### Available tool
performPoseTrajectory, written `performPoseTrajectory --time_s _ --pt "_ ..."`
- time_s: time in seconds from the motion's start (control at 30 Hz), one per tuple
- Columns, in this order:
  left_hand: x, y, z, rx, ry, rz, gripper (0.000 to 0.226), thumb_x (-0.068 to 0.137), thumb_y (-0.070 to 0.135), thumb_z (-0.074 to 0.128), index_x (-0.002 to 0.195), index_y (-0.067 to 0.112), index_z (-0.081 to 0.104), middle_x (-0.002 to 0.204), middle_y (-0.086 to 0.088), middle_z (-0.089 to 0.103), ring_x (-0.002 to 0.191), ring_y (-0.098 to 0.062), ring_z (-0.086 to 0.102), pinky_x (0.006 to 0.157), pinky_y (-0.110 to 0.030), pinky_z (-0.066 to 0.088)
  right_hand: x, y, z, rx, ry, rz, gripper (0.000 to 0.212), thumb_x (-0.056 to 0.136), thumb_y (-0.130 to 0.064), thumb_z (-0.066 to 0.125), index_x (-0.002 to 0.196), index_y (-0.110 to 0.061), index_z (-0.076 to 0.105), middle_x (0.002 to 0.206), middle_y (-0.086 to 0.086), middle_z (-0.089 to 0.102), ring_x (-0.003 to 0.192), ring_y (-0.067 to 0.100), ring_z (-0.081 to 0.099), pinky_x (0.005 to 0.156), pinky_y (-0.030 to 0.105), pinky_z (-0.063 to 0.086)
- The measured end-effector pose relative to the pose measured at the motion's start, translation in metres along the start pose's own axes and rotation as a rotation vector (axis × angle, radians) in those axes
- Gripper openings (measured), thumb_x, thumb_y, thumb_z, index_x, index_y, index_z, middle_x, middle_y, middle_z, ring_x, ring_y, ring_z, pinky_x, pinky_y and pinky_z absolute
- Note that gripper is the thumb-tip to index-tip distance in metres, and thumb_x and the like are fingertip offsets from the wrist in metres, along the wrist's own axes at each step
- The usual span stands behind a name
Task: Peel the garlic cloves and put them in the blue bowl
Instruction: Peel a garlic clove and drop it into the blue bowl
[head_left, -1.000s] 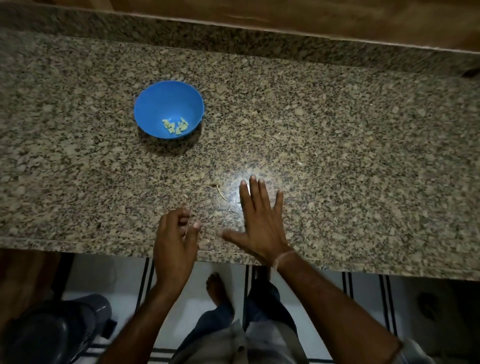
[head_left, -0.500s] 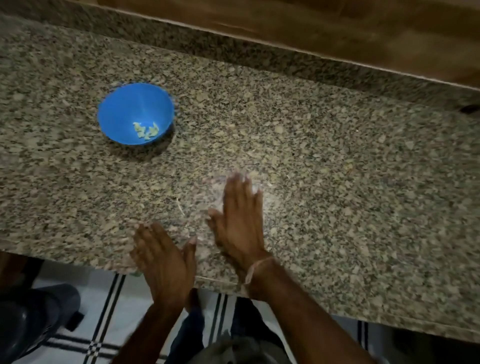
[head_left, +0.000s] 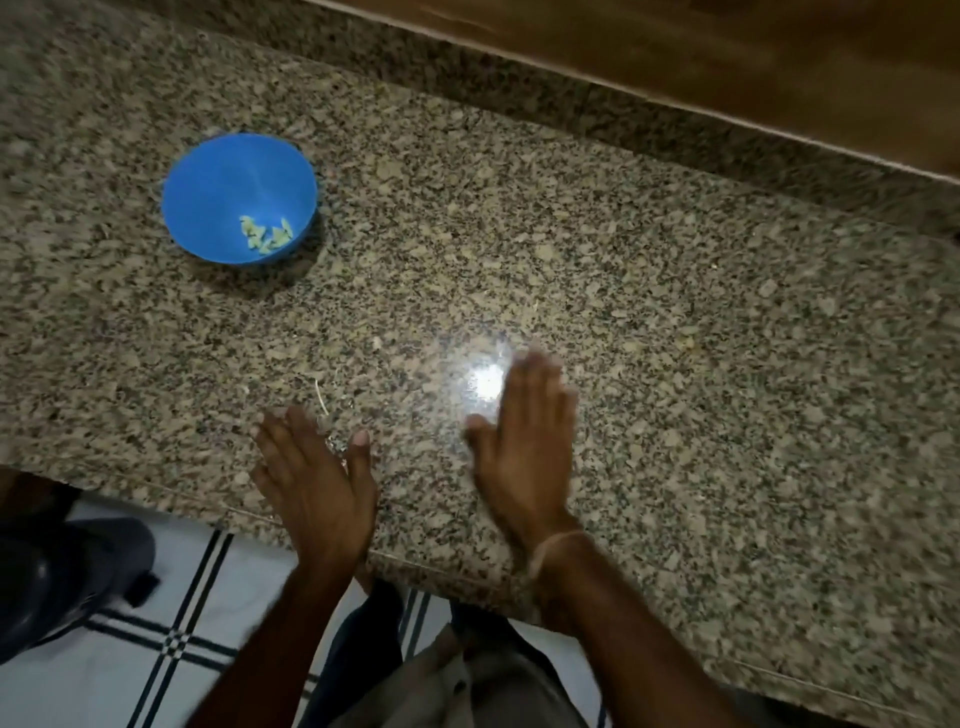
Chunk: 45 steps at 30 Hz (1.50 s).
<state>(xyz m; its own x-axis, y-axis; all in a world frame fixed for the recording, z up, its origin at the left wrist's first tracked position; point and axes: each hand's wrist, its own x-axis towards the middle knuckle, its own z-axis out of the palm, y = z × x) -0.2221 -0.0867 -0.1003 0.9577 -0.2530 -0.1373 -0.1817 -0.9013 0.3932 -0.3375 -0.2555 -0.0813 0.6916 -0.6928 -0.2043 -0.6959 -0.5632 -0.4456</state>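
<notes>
Granite counter (head_left: 675, 364) bears the bowl (head_left: 218, 176), peeled cloves (head_left: 266, 235) inside. Well nearer the edge than the bowl, left hand (head_left: 317, 488) and right hand (head_left: 524, 447) lie flat, fingers straight.

One wide head view, steeply down and forward, close over the counter (head_left: 675, 364) edge, left hand (head_left: 317, 488) and right hand (head_left: 524, 457).

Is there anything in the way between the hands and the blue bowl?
No, nothing visible is in the way. Between the left hand and the blue bowl lies only bare counter, plus one thin pale scrap lying flat by that hand. The right hand, farther off, has the same free path.
</notes>
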Motion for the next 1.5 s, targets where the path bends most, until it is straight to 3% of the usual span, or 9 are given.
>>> performPoseTrajectory --time_s 0.13,0.23,0.4,0.5,0.63,0.83,1.17,1.3,1.5 --pt "-0.004 -0.005 -0.006 -0.052 0.007 0.015 0.084 0.104 0.063 0.026 0.166 0.008 0.012 0.174 -0.014 0.004 0.161 -0.027 0.0 0.128 -0.051 -0.003 0.011 0.029 -0.004 -0.206 -0.015 0.106 0.086 0.107 -0.067 0.013 0.165 -0.01 -0.016 0.172 0.012 -0.025 0.159 0.028 -0.024 0.13 0.057 -0.002" --pt "-0.005 -0.01 -0.009 -0.035 0.023 0.04 0.074 0.108 0.054 0.031 0.165 0.009 0.017 0.174 -0.012 0.009 0.161 -0.026 0.005 0.128 -0.051 -0.001 0.035 -0.019 0.022 -0.24 -0.093 -0.171 0.088 0.106 -0.07 0.007 0.165 -0.008 -0.012 0.172 0.013 -0.022 0.159 0.028 -0.023 0.129 0.055 -0.008" --pt "-0.004 -0.033 -0.014 0.072 0.07 -0.015 0.068 0.107 0.043 0.029 0.165 0.01 0.02 0.173 -0.012 0.015 0.16 -0.028 0.01 0.127 -0.055 0.001 0.039 -0.07 0.051 -0.234 -0.189 -0.558 0.087 0.107 -0.068 0.017 0.167 -0.007 -0.002 0.175 0.011 -0.015 0.161 0.026 -0.018 0.128 0.059 0.005" --pt "-0.003 -0.048 -0.018 0.043 0.106 -0.085 0.066 0.108 0.042 0.027 0.165 0.009 0.022 0.173 -0.009 0.016 0.16 -0.029 0.014 0.128 -0.056 0.006 0.022 -0.06 0.04 -0.158 -0.237 -0.542 0.098 0.103 -0.076 0.023 0.166 -0.011 -0.013 0.173 0.01 -0.023 0.16 0.026 -0.022 0.129 0.059 -0.004" --pt "0.001 -0.064 -0.02 -0.048 0.162 -0.101 0.063 0.109 0.038 0.03 0.164 0.007 0.025 0.172 -0.009 0.02 0.159 -0.026 0.019 0.129 -0.051 0.007 -0.002 -0.064 0.054 -0.303 -0.21 -0.581 0.112 0.095 -0.085 0.029 0.166 -0.005 -0.005 0.173 0.02 -0.017 0.161 0.036 -0.015 0.125 0.069 -0.003" --pt "0.0 -0.064 -0.012 0.006 0.198 -0.058 0.065 0.108 0.04 0.039 0.161 0.004 0.032 0.17 -0.015 0.026 0.158 -0.032 0.022 0.128 -0.056 0.011 0.041 -0.118 0.077 -0.267 -0.17 -0.496 0.108 0.097 -0.083 0.027 0.166 -0.009 -0.01 0.172 0.017 -0.021 0.16 0.032 -0.02 0.125 0.067 -0.008" --pt "0.001 -0.055 -0.025 -0.219 0.192 -0.067 0.068 0.108 0.051 0.032 0.161 0.008 0.034 0.171 -0.008 0.025 0.16 -0.02 0.016 0.13 -0.042 -0.001 0.049 -0.113 0.062 -0.19 -0.221 -0.551 0.103 0.1 -0.08 0.02 0.164 -0.008 -0.018 0.171 0.014 -0.026 0.159 0.027 -0.025 0.13 0.052 -0.008" --pt "0.011 -0.041 -0.034 -0.411 0.186 -0.048 0.055 0.108 0.041 0.044 0.155 0.012 0.042 0.16 -0.008 0.043 0.15 -0.025 0.037 0.121 -0.053 0.032 0.056 -0.134 0.072 -0.078 -0.291 -0.807 0.075 0.11 -0.057 0.023 0.168 -0.012 0.008 0.176 0.012 -0.001 0.163 0.026 -0.006 0.131 0.05 0.007" --pt "0.026 -0.024 -0.04 -0.755 0.289 -0.291 0.026 0.108 0.026 0.054 0.128 0.016 0.067 0.12 0.004 0.065 0.112 -0.013 0.062 0.096 -0.044 0.056 0.039 -0.086 0.065 -0.061 -0.168 -0.987 0.053 0.102 -0.021 0.068 0.153 -0.021 0.053 0.164 0.0 0.044 0.153 0.022 0.036 0.118 0.038 0.042"
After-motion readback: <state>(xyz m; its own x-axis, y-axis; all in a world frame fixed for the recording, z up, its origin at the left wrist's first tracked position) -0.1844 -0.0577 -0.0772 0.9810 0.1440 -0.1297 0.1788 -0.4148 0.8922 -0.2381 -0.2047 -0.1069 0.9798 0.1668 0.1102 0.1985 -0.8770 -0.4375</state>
